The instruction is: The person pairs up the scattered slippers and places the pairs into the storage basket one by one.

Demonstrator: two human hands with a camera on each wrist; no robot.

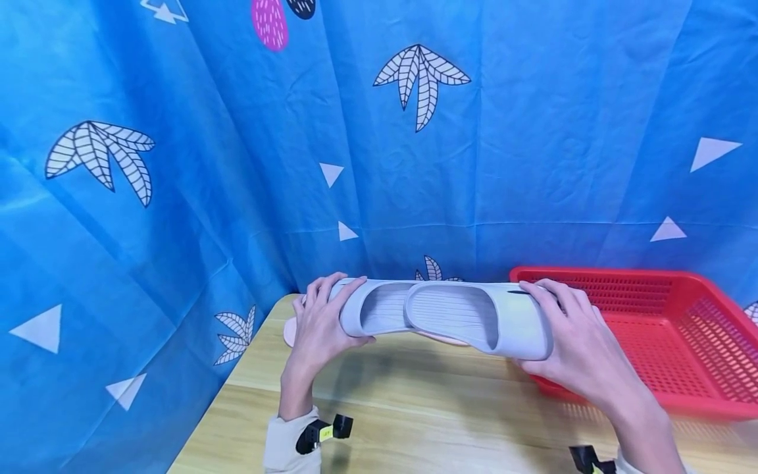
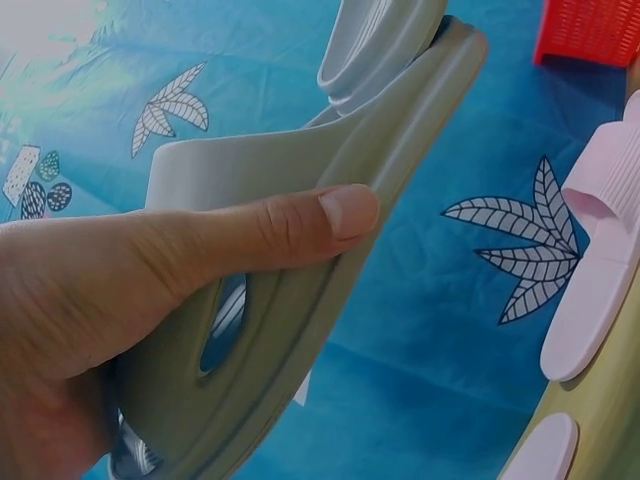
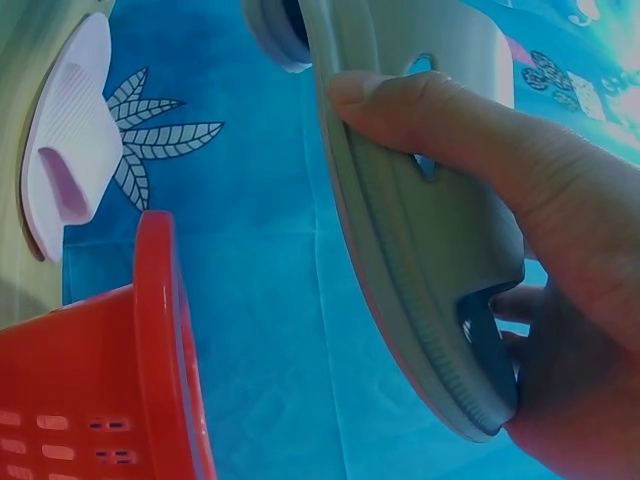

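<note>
Pale grey slippers (image 1: 444,306), one pair, held up above the worktop (image 1: 379,415), heel ends overlapping mid-scene. Left-hand grip (image 1: 322,316) clamped round the left slipper; right-hand grip (image 1: 571,336) clamped round the right slipper. Red basket (image 1: 642,345) to the right; pink slippers (image 2: 590,310) on the worktop's far side. Blue curtain (image 1: 533,145) beyond.

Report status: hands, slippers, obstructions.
Left hand, right hand: gripping grey slippers, one each. Slippers raised above table, overlapping. Red basket near right hand; no obstruction visible.
</note>
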